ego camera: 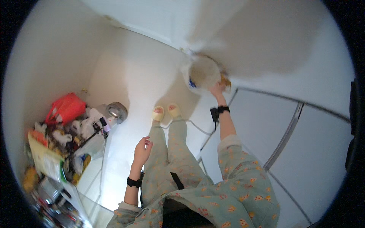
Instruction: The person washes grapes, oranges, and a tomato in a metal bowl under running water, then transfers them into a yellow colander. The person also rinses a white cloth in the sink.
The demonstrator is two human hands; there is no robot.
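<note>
My right hand [217, 89] reaches forward to the near right rim of a round whitish bin or bucket [204, 72], beside a blurred orange-brown item [225, 82]. Blur hides whether its fingers grip the rim or that item. Something blue [192, 83] shows at the left of the round opening. My left hand [143, 151] hangs over my left leg with its fingers loosely curled and nothing seen in it. Each wrist bears a black band, and a thin cable runs from a black box by the right wrist.
At the left, a shelf or table holds a red bag [66, 108], plastic bags [94, 146] and many small things. A round metallic object [117, 112] is at its far corner. White cabinet doors [265, 122] stand at the right, and a white door or panel [159, 21] lies ahead.
</note>
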